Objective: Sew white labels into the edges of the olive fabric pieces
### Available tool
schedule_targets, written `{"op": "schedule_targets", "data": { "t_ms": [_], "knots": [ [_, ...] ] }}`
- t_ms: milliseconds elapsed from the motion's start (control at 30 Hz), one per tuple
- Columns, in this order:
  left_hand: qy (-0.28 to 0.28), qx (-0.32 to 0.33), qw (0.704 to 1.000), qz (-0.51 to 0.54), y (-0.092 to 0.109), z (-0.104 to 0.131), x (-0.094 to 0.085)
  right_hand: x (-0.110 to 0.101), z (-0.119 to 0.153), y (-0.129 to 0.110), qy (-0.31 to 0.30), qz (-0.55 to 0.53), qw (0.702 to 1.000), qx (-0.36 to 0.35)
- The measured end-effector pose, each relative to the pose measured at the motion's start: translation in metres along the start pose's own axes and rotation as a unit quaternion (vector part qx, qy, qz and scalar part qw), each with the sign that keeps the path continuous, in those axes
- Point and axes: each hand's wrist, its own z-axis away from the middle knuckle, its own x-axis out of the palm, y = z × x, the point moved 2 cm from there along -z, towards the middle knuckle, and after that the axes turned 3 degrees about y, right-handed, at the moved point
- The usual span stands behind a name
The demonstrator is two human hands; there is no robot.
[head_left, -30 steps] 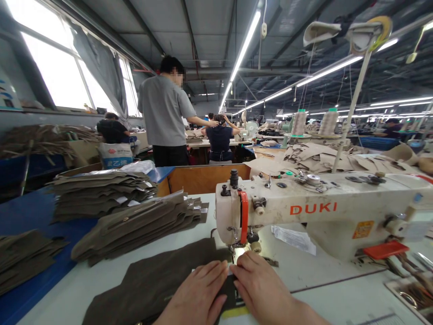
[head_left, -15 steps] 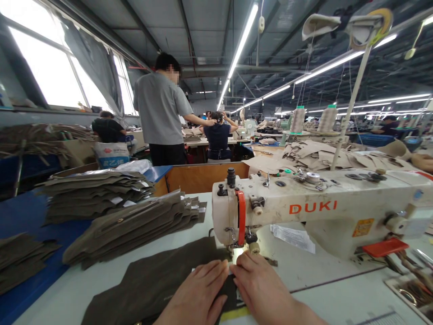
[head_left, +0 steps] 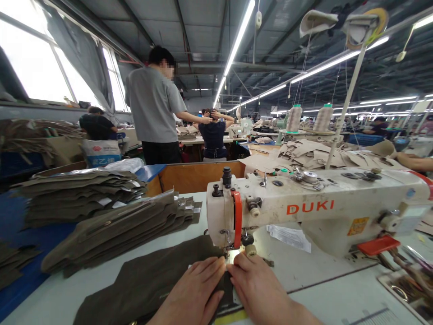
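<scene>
A dark olive fabric piece (head_left: 142, 275) lies on the pale table, its right end under the head of a white sewing machine (head_left: 264, 198). My left hand (head_left: 194, 289) rests on this cloth, fingers stretched out flat towards the lit needle area and thumb apart. Close beside it, my right hand (head_left: 257, 282) has its fingers bent and pinched at the cloth's right edge, just in front of the presser foot (head_left: 228, 253). The fingertips of both hands nearly meet and hide the edge between them. A yellow strip (head_left: 232, 317) shows below, between my wrists.
Stacked olive pieces (head_left: 118, 230) lie left of the machine, with a taller pile (head_left: 84, 194) behind. White paper slips (head_left: 289, 237) lie under the machine arm. A tray of tools (head_left: 406, 289) is at right. A standing person (head_left: 152, 108) reaches towards a seated person (head_left: 213, 135) ahead.
The whole view has shifted slightly, so the surroundings sit further left. Both hands keep nearly the same place and pose at the cloth.
</scene>
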Motion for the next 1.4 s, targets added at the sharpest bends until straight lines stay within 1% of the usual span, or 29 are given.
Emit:
{"op": "schedule_targets", "data": {
  "t_ms": [200, 367, 633, 900, 1200, 1400],
  "knots": [
    [0.016, 0.0, 1.0, 0.019, -0.0029, 0.0001, 0.0025, 0.0012, 0.0001, -0.0011, -0.006, 0.002, 1.0, 0.006],
    [0.015, 0.0, 1.0, 0.018, 0.0001, -0.0005, -0.0006, 0.0018, 0.0009, 0.0004, 0.008, 0.0, 1.0, -0.003],
    [0.019, -0.006, 1.0, 0.019, 0.0, -0.0014, -0.0013, 0.0043, 0.0029, 0.0003, 0.011, -0.001, 1.0, -0.002],
    [0.0, 0.004, 1.0, -0.002, 0.0002, -0.0001, 0.0003, 0.0029, 0.0032, 0.0004, 0.016, -0.009, 1.0, -0.001],
    [-0.008, -0.007, 1.0, 0.022, 0.001, -0.0025, -0.0009, 0.0029, 0.0034, -0.001, 0.014, -0.009, 1.0, 0.0],
    [-0.017, -0.018, 1.0, 0.016, -0.0041, -0.0097, 0.0015, 0.0015, 0.0043, -0.0012, 0.036, 0.0, 0.999, -0.014]
  ]
}}
